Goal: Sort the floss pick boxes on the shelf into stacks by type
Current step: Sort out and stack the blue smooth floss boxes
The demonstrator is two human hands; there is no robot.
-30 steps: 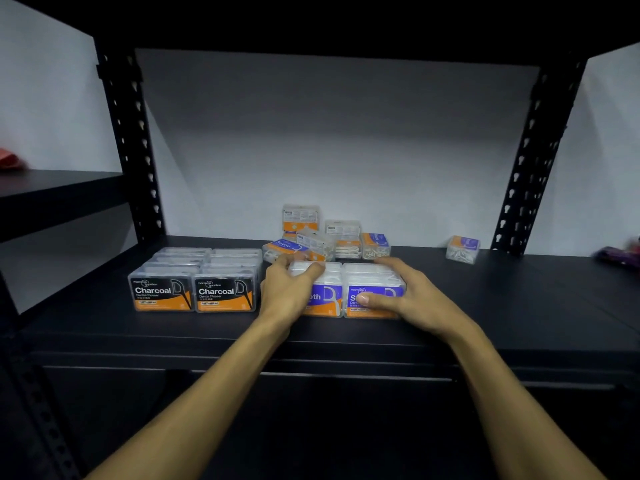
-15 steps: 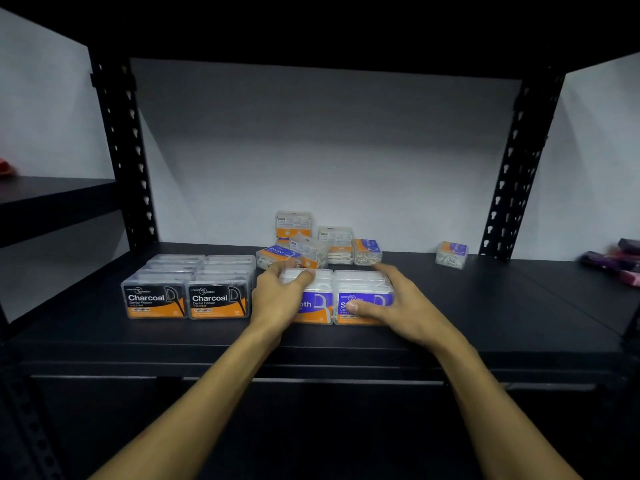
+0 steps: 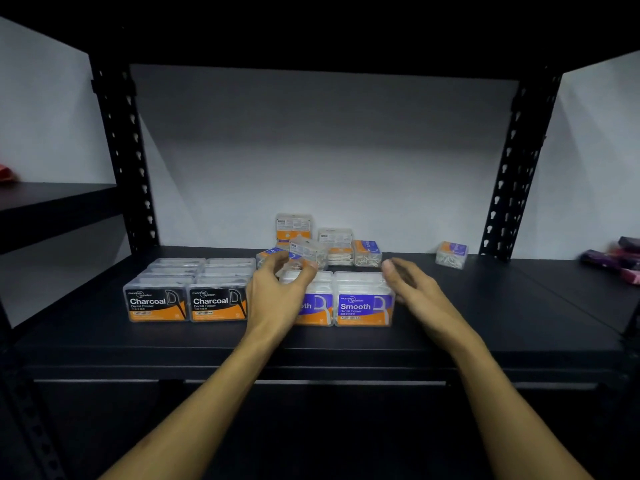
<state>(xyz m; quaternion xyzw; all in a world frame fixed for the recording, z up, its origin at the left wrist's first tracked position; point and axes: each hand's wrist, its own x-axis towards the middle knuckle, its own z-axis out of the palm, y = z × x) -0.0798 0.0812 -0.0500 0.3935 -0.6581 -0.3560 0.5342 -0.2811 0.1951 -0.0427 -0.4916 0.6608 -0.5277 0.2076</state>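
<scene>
Both hands (image 3: 277,296) (image 3: 415,292) loose over Smooth boxes (image 3: 363,304)

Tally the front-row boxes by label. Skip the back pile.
Charcoal: 2
Smooth: 2 (the left hand partly covers one label, which reads "oth")
Total: 4

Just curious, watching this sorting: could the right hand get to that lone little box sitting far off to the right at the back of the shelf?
Probably yes. The right hand is open beside the Smooth boxes, and bare shelf lies between it and the lone box.
</scene>
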